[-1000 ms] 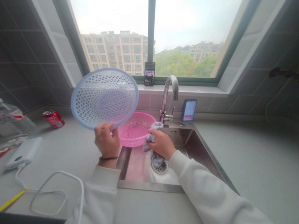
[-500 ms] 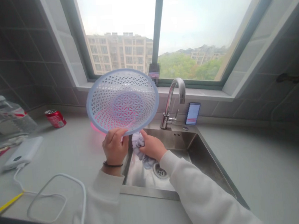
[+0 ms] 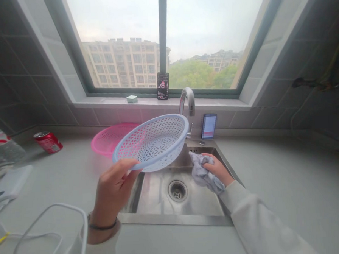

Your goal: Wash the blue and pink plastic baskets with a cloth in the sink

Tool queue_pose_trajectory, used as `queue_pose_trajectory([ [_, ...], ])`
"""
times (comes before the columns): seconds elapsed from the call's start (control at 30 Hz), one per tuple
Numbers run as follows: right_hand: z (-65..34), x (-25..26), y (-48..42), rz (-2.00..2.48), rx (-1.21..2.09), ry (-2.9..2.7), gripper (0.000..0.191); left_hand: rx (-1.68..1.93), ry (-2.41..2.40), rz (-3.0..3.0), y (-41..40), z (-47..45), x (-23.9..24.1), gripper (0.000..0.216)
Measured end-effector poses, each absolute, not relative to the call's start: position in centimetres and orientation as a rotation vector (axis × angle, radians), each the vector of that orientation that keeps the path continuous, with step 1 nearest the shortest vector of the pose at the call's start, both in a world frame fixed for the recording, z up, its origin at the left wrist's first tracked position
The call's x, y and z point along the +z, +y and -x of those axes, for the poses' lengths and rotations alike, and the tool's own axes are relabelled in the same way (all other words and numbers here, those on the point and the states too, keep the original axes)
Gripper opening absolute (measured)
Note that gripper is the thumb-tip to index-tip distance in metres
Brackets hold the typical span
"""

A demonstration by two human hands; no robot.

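Note:
My left hand [image 3: 112, 190] grips the near rim of a pale blue perforated basket [image 3: 156, 141], held tilted with its hollow facing up, over the left part of the steel sink [image 3: 190, 205]. My right hand [image 3: 217, 170] is closed on a crumpled grey cloth [image 3: 202, 172] above the right side of the basin. A pink perforated basket [image 3: 107, 139] rests on the counter behind the blue one, at the sink's left edge. The drain [image 3: 177, 190] lies open between my hands.
A curved tap [image 3: 187, 99] stands behind the sink. A red can [image 3: 48, 141] lies at the left, with a white power bank [image 3: 7, 184] and a white cable [image 3: 44, 228] nearer. A phone [image 3: 162, 85] and a small block [image 3: 132, 99] sit on the window sill.
The blue basket has swung from upright, facing me, down to a near-level tilt. My right hand with the cloth has moved right, away from the basket. The view has shifted.

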State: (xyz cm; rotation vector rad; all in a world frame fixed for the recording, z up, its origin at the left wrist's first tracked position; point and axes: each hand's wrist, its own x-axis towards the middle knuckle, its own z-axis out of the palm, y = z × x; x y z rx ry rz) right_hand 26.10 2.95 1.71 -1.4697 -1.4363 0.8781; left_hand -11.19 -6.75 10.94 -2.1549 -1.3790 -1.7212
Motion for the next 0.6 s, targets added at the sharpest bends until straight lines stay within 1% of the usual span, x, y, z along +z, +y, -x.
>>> queue_pose_trajectory([
  [0.1,-26.0,1.3,3.7,1.491,0.858,-1.435,0.056,-1.852,-1.755,2.198,-8.2,9.9,9.7,0.017],
  [0.17,-26.1,1.2,4.0,1.494,0.845,-1.416,0.055,-2.071,-2.066,2.252,-8.5,8.4,8.5,0.025],
  [0.23,-26.4,1.0,4.1,1.499,0.826,-1.372,0.056,-2.255,-2.280,2.329,-8.2,6.7,7.4,0.032],
  [0.33,-27.1,1.0,4.2,1.519,0.762,-1.314,0.053,-2.482,-2.607,2.335,-6.7,4.5,6.6,0.035],
  [0.47,-27.4,1.2,4.1,1.516,0.663,-1.275,0.048,-2.945,-2.641,2.232,-4.3,2.8,6.5,0.032],
  [0.53,-27.3,1.4,4.0,1.505,0.647,-1.244,0.051,-3.072,-2.704,2.155,-3.2,2.2,6.3,0.034],
  [0.6,-27.0,1.6,3.9,1.508,0.645,-1.218,0.054,-3.090,-2.724,2.242,-2.4,1.6,5.9,0.037],
])
